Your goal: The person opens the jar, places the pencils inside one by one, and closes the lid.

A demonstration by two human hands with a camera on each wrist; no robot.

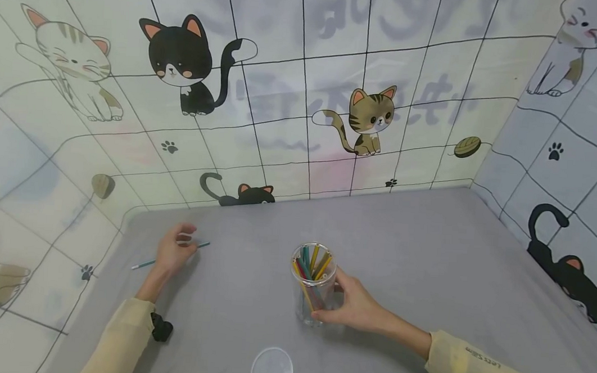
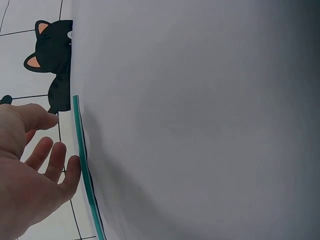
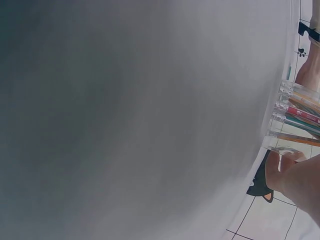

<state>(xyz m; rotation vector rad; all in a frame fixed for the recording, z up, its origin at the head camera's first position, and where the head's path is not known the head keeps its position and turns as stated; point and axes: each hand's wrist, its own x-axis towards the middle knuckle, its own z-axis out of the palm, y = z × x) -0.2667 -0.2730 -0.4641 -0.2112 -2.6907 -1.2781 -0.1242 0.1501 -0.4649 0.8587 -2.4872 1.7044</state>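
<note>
On the left of the table lies a thin teal pencil [image 1: 144, 264], with my left hand [image 1: 175, 249] over its middle. In the left wrist view that hand's fingers are loosely bent and the thumb stands apart from them. The little finger is right at the teal pencil [image 2: 88, 180]. My right hand [image 1: 351, 303] grips a clear jar [image 1: 303, 312] low on its side, thumb in front. Several coloured pencils [image 1: 313, 263] stand in the uncovered jar, also showing through its wall in the right wrist view.
A round translucent lid [image 1: 272, 369] lies flat on the grey table [image 1: 402, 242] near the front, below the jar. Cloth walls [image 1: 278, 95] with cartoon cats and grid lines rise at the back and both sides.
</note>
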